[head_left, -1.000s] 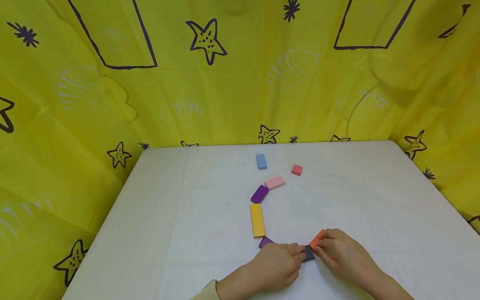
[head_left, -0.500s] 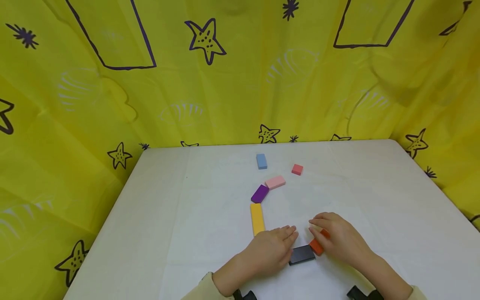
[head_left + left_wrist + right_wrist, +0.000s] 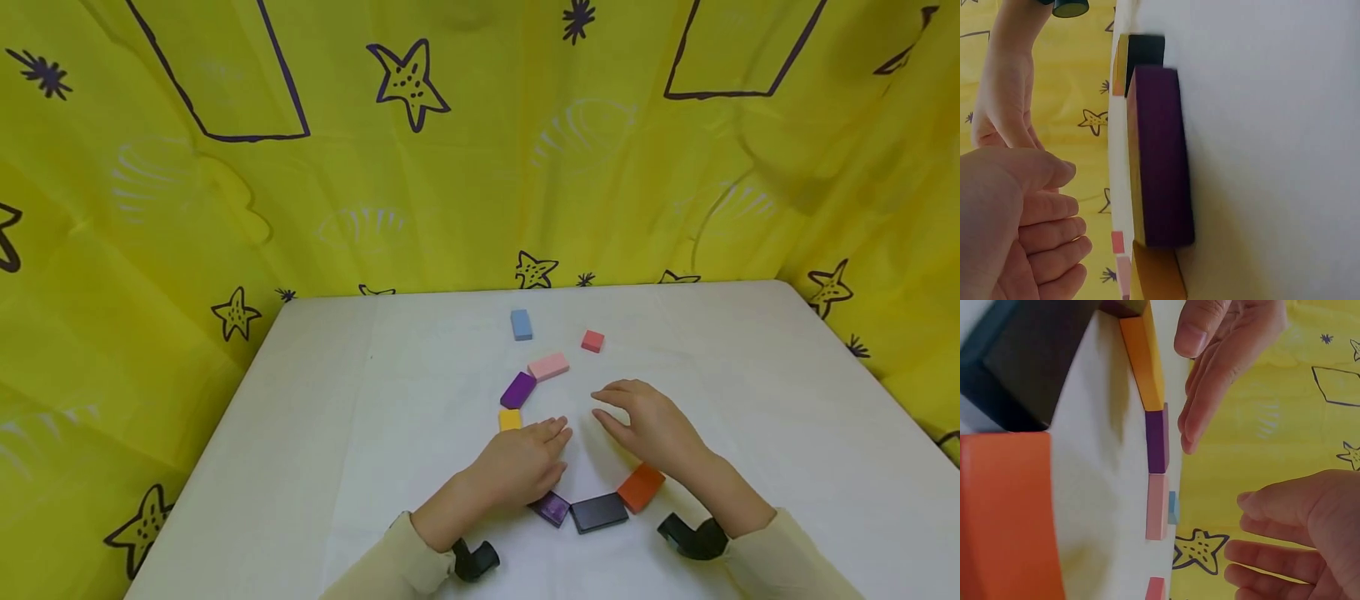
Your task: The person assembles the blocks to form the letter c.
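Wooden blocks form a curved line on the white table: a pink block (image 3: pixel 548 367), a purple block (image 3: pixel 518 391), a yellow block (image 3: pixel 510 419), a nearer purple block (image 3: pixel 552 508), a dark grey block (image 3: pixel 599 512) and an orange block (image 3: pixel 641 487). My left hand (image 3: pixel 517 465) hovers over the yellow and nearer purple blocks, hiding part of both, with fingers extended and nothing held. Beyond the orange block is my right hand (image 3: pixel 660 427), thumb and fingers spread apart around nothing. In the right wrist view, the orange block (image 3: pixel 1010 512) meets the dark grey block (image 3: pixel 1022 362) at a corner.
Toward the back of the table (image 3: pixel 405 367) lie a light blue block (image 3: pixel 521 325) and a small red block (image 3: pixel 592 341), both apart from the line. A yellow patterned curtain (image 3: pixel 480 192) hangs behind and at both sides. A black camera sits on each wrist.
My right hand has let go of the orange block and moved up and away from it. My left hand has lifted off the dark grey block and shifted left and farther forward.
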Action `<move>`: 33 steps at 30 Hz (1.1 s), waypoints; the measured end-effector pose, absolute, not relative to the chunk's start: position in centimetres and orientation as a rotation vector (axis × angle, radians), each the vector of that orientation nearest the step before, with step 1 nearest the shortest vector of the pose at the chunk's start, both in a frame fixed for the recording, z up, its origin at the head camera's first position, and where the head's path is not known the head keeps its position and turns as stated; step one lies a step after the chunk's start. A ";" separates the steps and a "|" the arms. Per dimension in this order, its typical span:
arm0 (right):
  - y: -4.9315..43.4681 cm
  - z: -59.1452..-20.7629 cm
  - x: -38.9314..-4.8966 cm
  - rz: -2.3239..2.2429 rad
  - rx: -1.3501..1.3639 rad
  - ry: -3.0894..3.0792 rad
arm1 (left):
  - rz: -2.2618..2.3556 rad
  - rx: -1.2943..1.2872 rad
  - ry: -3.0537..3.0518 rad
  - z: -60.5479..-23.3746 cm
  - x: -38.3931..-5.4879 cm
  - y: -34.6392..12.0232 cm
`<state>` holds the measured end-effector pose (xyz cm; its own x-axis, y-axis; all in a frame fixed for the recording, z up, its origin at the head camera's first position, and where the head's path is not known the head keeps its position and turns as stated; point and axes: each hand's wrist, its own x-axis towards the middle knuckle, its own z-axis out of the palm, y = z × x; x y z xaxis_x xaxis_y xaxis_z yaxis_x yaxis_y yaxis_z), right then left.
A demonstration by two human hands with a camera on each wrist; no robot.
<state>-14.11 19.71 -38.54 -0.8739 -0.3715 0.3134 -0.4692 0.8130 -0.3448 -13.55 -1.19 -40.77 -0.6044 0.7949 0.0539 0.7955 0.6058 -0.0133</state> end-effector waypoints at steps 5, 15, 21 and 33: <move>19.3 -38.5 -16.0 0.607 0.692 -2.756 | -0.045 -1.338 -2.782 -40.6 -15.2 -1.6; 18.8 -39.1 -20.4 0.584 0.742 -2.765 | -0.103 -1.203 -3.005 -40.1 -19.6 -1.8; 18.9 -39.3 -22.7 0.581 0.755 -2.830 | -0.194 -1.178 -3.077 -41.0 -21.5 -1.5; 16.8 -39.7 -26.6 0.609 0.811 -2.908 | -0.125 -1.160 -3.117 -41.6 -22.6 -0.6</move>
